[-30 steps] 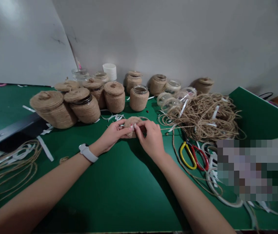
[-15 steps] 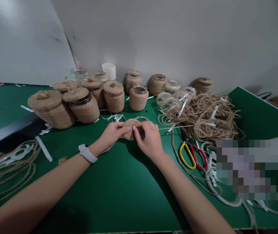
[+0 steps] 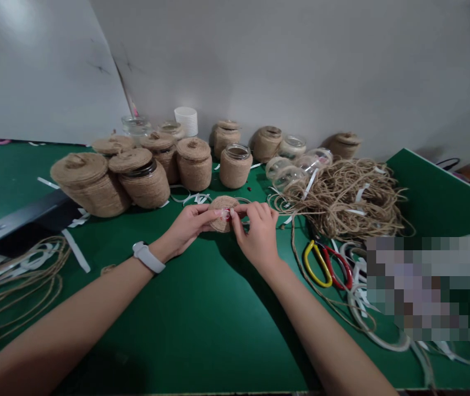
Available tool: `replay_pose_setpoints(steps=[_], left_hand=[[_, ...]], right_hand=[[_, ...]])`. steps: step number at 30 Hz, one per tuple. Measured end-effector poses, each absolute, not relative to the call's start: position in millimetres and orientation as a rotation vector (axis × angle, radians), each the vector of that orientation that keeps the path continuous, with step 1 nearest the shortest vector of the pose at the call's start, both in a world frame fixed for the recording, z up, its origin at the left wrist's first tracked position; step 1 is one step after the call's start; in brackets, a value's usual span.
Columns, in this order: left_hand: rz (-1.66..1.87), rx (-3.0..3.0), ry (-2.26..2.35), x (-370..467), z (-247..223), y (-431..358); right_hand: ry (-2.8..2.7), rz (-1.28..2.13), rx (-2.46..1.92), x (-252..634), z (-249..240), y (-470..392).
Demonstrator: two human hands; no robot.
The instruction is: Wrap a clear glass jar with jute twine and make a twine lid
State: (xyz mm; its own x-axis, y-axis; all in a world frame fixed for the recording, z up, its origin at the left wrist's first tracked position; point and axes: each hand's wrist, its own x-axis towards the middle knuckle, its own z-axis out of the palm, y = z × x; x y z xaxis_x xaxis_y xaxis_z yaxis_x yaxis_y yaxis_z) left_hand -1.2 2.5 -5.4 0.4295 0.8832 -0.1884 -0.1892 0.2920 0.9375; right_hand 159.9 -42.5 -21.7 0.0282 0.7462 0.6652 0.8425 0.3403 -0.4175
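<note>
Since the last frame, your right hand (image 3: 257, 234) has shifted its fingertips off the middle of the twine disc (image 3: 220, 225), so the shiny red-and-clear bit (image 3: 225, 214) shows again. You've got the disc just above the table, gripped at its left edge by your left hand (image 3: 186, 228). Your right thumb and finger are pinched closed at its right side (can't tell if they've got disc or strand).

Straight behind it, your open jar (image 3: 235, 169) has a bare glass neck; can't make out what's inside. The lidded jars (image 3: 194, 169) to its left hide their insides under coiled lids, and a stack of white cups (image 3: 186, 122) stands at the far side. Your twine pile (image 3: 354, 201) on the right is all rough, tan loops with flat white strips mixed in, and the scissors (image 3: 307, 265) near it have smooth yellow and red handles. Plain green table (image 3: 202, 330), grey wall (image 3: 301, 66) behind.
</note>
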Motion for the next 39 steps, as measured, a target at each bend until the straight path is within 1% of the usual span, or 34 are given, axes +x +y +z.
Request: replay_pose_setpoints(steps=[10, 19, 27, 39], left_hand=[[0.751, 1.069, 0.866, -3.1, -5.3, 2.5], [0.817, 1.056, 0.901, -0.2, -5.2, 0.9], [0.844, 1.02, 0.844, -0.4, -5.7, 2.2], [0.784, 1.048, 0.844, -2.2, -7.9, 3.9]], right_hand=[[-1.787, -0.105, -1.373, 158.8, -22.5, -43.1], [-1.812, -0.242, -1.506, 163.8, -22.3, -41.3], [-1.786, -0.247, -1.443, 160.4, -27.8, -40.1], [-1.784, -0.236, -1.454, 160.1, -25.8, -41.2]])
